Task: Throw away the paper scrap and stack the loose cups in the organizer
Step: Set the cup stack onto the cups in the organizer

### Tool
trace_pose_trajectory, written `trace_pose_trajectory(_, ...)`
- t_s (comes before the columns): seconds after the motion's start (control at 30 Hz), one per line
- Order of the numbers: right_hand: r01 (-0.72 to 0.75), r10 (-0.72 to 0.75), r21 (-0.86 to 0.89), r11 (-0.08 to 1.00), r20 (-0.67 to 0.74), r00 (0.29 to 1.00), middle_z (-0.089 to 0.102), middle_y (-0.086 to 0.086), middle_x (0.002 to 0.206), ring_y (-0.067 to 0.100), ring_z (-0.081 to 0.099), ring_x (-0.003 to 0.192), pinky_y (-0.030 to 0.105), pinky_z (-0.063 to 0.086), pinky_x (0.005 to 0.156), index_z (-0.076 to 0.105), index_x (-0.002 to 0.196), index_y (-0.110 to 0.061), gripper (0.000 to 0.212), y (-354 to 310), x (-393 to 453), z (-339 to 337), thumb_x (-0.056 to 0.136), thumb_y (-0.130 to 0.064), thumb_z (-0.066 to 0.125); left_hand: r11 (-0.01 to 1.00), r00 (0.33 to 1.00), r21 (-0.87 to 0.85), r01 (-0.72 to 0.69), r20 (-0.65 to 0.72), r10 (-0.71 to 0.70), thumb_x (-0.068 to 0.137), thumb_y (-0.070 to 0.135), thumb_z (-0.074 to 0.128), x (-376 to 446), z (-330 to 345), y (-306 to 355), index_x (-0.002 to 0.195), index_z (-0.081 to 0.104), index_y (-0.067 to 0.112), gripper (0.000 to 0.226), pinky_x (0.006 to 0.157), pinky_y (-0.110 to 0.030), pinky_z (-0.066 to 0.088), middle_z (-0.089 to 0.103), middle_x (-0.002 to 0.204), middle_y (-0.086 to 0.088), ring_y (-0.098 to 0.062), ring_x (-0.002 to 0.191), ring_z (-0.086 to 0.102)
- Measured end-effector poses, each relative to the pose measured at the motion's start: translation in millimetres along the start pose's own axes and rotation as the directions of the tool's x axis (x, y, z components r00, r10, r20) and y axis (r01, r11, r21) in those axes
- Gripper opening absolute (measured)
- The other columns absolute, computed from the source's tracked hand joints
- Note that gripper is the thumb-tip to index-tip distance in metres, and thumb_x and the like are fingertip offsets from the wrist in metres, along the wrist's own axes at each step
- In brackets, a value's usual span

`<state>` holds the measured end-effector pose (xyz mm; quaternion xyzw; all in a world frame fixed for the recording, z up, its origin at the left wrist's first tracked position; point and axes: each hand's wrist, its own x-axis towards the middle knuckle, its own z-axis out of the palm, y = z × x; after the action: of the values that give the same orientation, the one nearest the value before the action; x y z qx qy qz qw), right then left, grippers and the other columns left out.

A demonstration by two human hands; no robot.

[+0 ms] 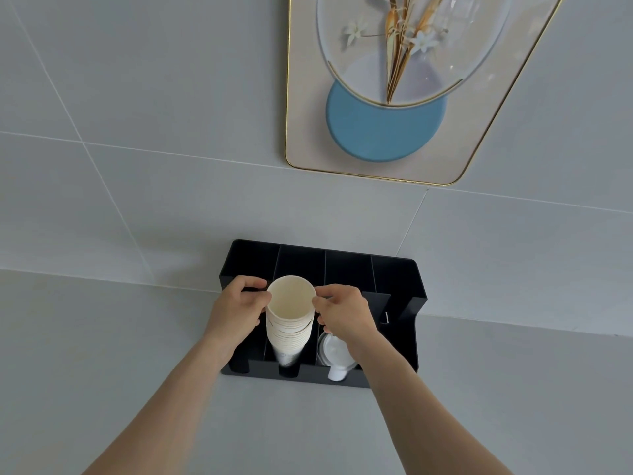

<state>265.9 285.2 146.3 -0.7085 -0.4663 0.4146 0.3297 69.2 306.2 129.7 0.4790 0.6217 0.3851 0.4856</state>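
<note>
— Forearms first, since they sit nearest us: both reach up from the bottom edge toward the organizer (407, 334), which stands on the counter against the tiled wall.

— And going from its left side?

— Our left hand (236, 315) is at the organizer's left end, fingers closed against the left side of the cup stack (289, 317). That stack stands in the second slot from the left, its top rim well above the front wall and a little tilted toward us.

— Then the right hand?

— Our right hand (344, 313) is just right of the stack, thumb and fingertips pinching the top cup's rim. So both hands grip the same stack. Below that hand, in the next slot right, lie white lids (334, 354). The far-right slot looks empty.

— No paper scrap?

— None that we can see; we judge that part either done or out of view.

— What could go wrong?

— We think the tall stack may lean and topple forward if we let go unevenly. Squeezing the rim too hard could dent the top cup, and pressing it down crooked could jam it in the one beneath.
</note>
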Motion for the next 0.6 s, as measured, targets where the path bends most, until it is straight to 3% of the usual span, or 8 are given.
trace_pose_trajectory(0.1, -0.012, 0.013, -0.017, 1.000, 0.012, 1.000, 0.077, -0.004, 0.090, 0.013, 0.066, 0.067, 0.039, 0.065, 0.079, 0.078, 0.112, -0.025, 0.026, 6.2, 0.7, 0.6, 0.094, -0.015, 0.062, 0.998, 1.000, 0.060, 0.009, 0.003, -0.009, 0.089, 0.022, 0.069, -1.0, 2.4, -5.7, 0.103, 0.066, 0.033, 0.019, 0.094, -0.046, 0.057, 0.077, 0.102, 0.005, -0.016, 0.101, 0.069)
trace_pose_trajectory(0.27, -0.027, 0.027, -0.020, 0.999, 0.023, 0.999, 0.077, -0.001, 0.100, 0.012, 0.067, 0.071, 0.034, 0.063, 0.077, 0.076, 0.117, -0.026, 0.026, 13.2, 2.8, 1.2, 0.096, -0.023, 0.062, 0.998, 1.000, 0.063, 0.007, 0.007, -0.007, 0.093, 0.025, 0.069, 0.0, 4.2, -11.6, 0.101, 0.065, 0.033, 0.012, 0.093, -0.043, 0.057, 0.077, 0.104, 0.006, -0.015, 0.101, 0.071)
trace_pose_trajectory(0.37, -0.041, 0.041, -0.001, 0.999, 0.037, 0.998, 0.073, -0.009, 0.089, 0.013, 0.067, 0.071, 0.029, 0.061, 0.068, 0.075, 0.118, -0.026, 0.024, 16.1, 4.3, 0.5, 0.098, -0.028, 0.063, 0.998, 1.000, 0.059, 0.008, 0.006, -0.008, 0.094, 0.026, 0.069, 0.6, 4.6, -13.6, 0.100, 0.065, 0.033, 0.010, 0.091, -0.041, 0.057, 0.076, 0.104, 0.007, -0.015, 0.100, 0.071)
trace_pose_trajectory(0.53, -0.074, 0.074, -0.009, 0.997, 0.033, 0.997, 0.072, -0.010, 0.092, 0.018, 0.069, 0.090, 0.040, 0.062, 0.088, 0.077, 0.112, -0.026, 0.023, 19.9, 3.2, 0.3, 0.095, -0.039, 0.066, 0.995, 1.000, 0.097, 0.004, 0.010, -0.005, 0.097, 0.027, 0.065, -0.5, 4.8, -12.5, 0.110, 0.063, 0.028, 0.014, 0.095, -0.045, 0.056, 0.075, 0.110, 0.005, -0.018, 0.104, 0.070)
trace_pose_trajectory(0.6, -0.053, 0.053, -0.068, 0.996, 0.005, 0.999, 0.067, -0.014, 0.079, 0.013, 0.066, 0.078, 0.031, 0.057, 0.073, 0.077, 0.101, -0.028, 0.021, 20.1, 0.8, -0.6, 0.094, -0.044, 0.065, 0.989, 1.000, 0.145, -0.023, 0.010, 0.022, 0.098, 0.028, 0.063, -2.1, 5.1, -11.1, 0.119, 0.061, 0.026, 0.021, 0.096, -0.046, 0.054, 0.074, 0.111, 0.006, -0.019, 0.106, 0.069)
